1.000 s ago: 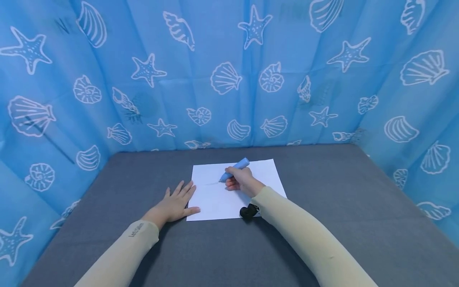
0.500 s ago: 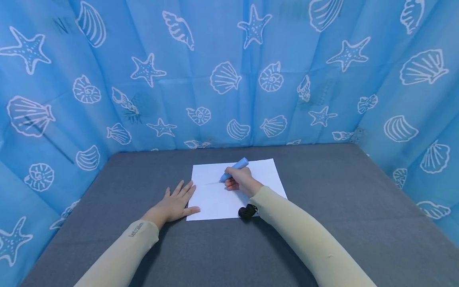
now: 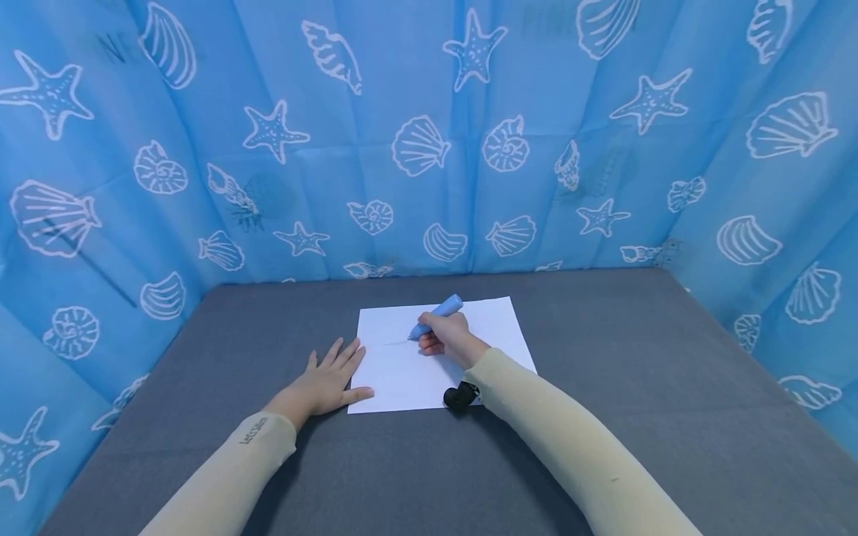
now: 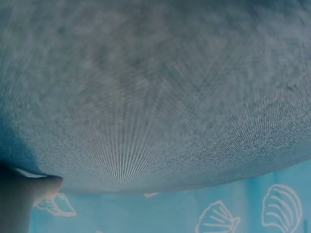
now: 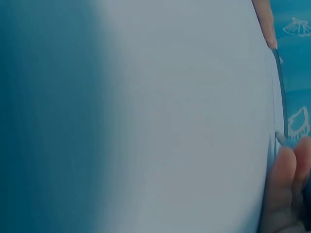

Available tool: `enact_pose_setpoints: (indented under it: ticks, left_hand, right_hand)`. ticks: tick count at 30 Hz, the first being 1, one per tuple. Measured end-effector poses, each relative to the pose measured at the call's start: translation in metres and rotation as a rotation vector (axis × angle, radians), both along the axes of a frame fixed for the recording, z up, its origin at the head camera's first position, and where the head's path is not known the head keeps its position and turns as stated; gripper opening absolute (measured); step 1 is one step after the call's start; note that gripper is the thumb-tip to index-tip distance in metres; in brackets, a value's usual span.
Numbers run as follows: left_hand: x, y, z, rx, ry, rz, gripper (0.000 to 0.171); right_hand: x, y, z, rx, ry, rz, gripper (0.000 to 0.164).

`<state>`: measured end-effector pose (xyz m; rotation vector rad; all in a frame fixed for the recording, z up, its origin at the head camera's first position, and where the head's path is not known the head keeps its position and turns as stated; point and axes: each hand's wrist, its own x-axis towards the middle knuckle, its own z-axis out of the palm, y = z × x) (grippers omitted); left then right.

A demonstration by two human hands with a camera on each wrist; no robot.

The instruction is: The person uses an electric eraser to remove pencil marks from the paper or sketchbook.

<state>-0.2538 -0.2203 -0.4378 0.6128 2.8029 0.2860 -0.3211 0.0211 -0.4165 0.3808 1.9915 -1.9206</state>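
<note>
A white sheet of paper point(image 3: 395, 383) lies on the grey table. My right hand point(image 3: 450, 339) grips a thick blue pen point(image 3: 447, 306), which slants with its tip down on the sheet. From the tip a thin faint line point(image 3: 395, 343) runs left across the paper. The right wrist view shows the pen's tip point(image 5: 280, 136) at the end of that line, beside my curled fingers point(image 5: 282, 170). My left hand point(image 3: 326, 383) rests flat with spread fingers, thumb and fingertips over the sheet's left edge. In the left wrist view only part of that hand point(image 4: 46, 187) appears.
Grey cloth point(image 3: 603, 350) covers the table. A blue curtain point(image 3: 402, 193) with white shells and starfish stands behind and along both sides. A small black device point(image 3: 459, 396) sits under my right wrist, over the sheet's near edge.
</note>
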Motion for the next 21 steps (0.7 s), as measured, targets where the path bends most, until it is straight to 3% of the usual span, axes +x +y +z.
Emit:
enact_pose_setpoints:
  ticks: [21]
  left_hand:
    - [0.0019,0.0007,0.0039,-0.031,-0.017,0.021,0.093]
  right_hand:
    - [-0.0006,0.0013,0.0030,-0.069,-0.042,0.012,0.023]
